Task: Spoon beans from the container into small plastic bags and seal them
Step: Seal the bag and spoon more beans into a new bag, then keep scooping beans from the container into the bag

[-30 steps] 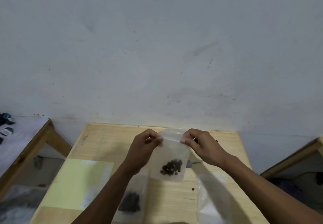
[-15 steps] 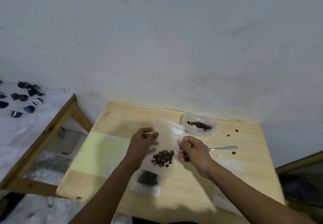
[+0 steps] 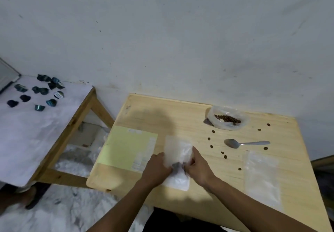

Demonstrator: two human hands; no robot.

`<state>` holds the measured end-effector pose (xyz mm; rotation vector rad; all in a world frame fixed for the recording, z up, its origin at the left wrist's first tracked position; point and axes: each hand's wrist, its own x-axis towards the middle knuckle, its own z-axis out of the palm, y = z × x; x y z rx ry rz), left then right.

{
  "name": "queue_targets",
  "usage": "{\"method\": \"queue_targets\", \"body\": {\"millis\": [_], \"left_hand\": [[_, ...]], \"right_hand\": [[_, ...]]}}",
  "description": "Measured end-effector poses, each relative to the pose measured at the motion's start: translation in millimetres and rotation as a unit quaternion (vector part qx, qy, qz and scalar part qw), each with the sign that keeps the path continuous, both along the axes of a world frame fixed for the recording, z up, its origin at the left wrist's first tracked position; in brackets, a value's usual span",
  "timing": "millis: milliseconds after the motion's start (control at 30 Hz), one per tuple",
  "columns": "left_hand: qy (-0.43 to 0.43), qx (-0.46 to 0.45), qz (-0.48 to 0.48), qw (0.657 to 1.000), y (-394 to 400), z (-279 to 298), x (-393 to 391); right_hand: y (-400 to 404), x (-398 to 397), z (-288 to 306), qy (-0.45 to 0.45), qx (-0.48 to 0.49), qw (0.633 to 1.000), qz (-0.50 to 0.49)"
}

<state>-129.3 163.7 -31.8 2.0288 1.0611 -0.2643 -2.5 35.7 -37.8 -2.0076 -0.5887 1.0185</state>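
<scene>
A small clear plastic bag (image 3: 176,150) with dark beans lies on the wooden table (image 3: 180,116), on top of another filled bag (image 3: 178,182) near the front edge. My left hand (image 3: 156,168) holds the bag's left side and my right hand (image 3: 197,167) holds its right side, fingers curled on the plastic. The beans are mostly hidden between my hands. The container (image 3: 226,117), a clear plastic-lined bowl with brown beans, stands at the back right. A metal spoon (image 3: 244,143) lies in front of it.
Several loose beans (image 3: 224,155) are scattered around the spoon. A stack of empty clear bags (image 3: 262,174) lies at the right. A yellow sheet (image 3: 130,146) lies at the left. A second table (image 3: 36,127) to the left carries several dark capsules (image 3: 39,90).
The bag with beans has come down from in front of me onto the table, over the other filled bag. My view has tilted down and both hands now hold it low.
</scene>
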Motion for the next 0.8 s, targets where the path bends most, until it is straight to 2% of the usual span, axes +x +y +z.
{"method": "queue_targets", "body": {"millis": [100, 233, 300, 367, 433, 467, 533, 600, 700, 800], "left_hand": [[0.05, 0.027, -0.041, 0.998, 4.8, -13.0, 2.0], [0.075, 0.027, -0.082, 0.993, 15.6, -13.0, 7.0], [0.095, 0.021, -0.105, 0.99, 25.5, -8.3, 10.5], [0.103, 0.056, -0.103, 0.988, 32.5, 2.3, 17.8], [0.043, 0.103, -0.075, 0.991, 31.3, 15.2, 31.6], [-0.022, 0.104, -0.057, 0.993, 26.7, 22.8, 41.3], [-0.149, 0.086, -0.039, 0.984, 11.6, 34.3, 64.6], [-0.211, 0.069, -0.046, 0.974, -7.1, 40.4, 91.5], [-0.194, -0.029, -0.079, 0.977, -42.5, 36.3, 126.9], [-0.093, -0.199, -0.092, 0.971, -86.3, 25.1, 145.5]], "right_hand": [[2.9, -4.9, -7.6, -0.023, -0.031, 0.999, 0.013], [1.3, -6.4, -11.8, -0.041, -0.067, 0.997, 0.022], [-2.0, -1.6, -9.5, -0.052, -0.064, 0.996, 0.029], [-9.7, 8.4, -0.7, -0.066, -0.051, 0.996, 0.025], [-23.8, 23.2, 10.1, -0.084, -0.04, 0.996, -0.006], [-33.4, 32.5, 16.7, -0.091, -0.038, 0.995, -0.031], [-54.9, 54.2, 26.7, -0.111, -0.036, 0.99, -0.08], [-79.2, 77.3, 33.0, -0.133, -0.041, 0.982, -0.129], [-120.9, 107.9, 31.5, -0.172, -0.068, 0.963, -0.197], [-161.3, 125.8, 22.3, -0.184, -0.123, 0.949, -0.226]]}}
